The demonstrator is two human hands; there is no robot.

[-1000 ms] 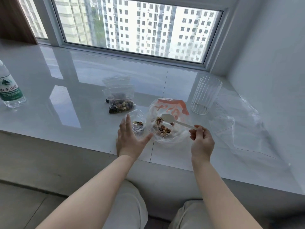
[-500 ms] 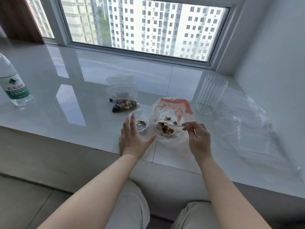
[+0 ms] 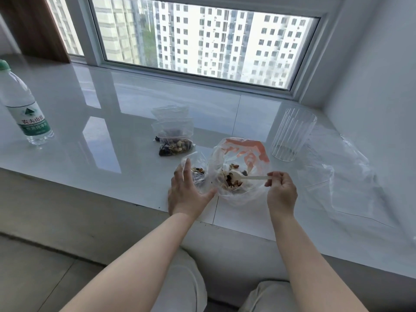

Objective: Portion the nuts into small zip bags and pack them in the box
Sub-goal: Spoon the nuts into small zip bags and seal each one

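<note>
I am looking at a home, most likely a flat high up in a tower block. I see a wide, glossy white window ledge (image 3: 135, 113) under a big window (image 3: 202, 37), and through the glass stand tall blocks of flats (image 3: 236, 41). Household things sit on the ledge: a water bottle (image 3: 22, 104), a clear ribbed cup (image 3: 292, 136) and small bags of nuts (image 3: 174, 140). Plain white walls close the corner.
</note>
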